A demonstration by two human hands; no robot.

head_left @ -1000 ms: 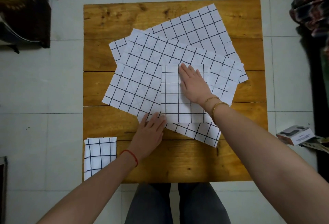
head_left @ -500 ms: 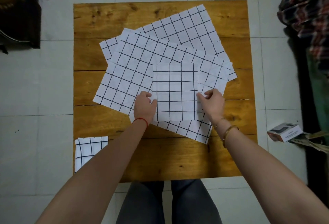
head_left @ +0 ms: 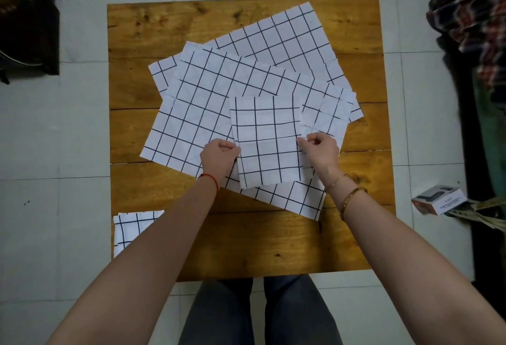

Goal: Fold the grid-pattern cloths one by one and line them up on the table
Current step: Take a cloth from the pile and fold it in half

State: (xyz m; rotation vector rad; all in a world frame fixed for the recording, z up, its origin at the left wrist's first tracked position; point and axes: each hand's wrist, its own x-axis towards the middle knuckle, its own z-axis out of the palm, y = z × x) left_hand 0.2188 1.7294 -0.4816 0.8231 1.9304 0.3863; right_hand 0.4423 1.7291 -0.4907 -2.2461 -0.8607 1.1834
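A folded white cloth with a black grid lies on top of a loose pile of unfolded grid cloths in the middle of the wooden table. My left hand pinches the folded cloth's left edge at about mid-height. My right hand pinches its right edge at the same height. Another unfolded grid cloth sticks out of the pile toward the table's far right. A finished folded cloth rests at the near left corner, partly hidden by my left forearm.
The table stands on a pale tiled floor. A small box lies on the floor to the right, with dark plaid fabric above it. Dark furniture sits at the far left. My legs show below the table's near edge.
A second ago both hands lay flat on the folded cloth, pressing it. They have since moved to its left and right edges and closed on them. The view shifted slightly.
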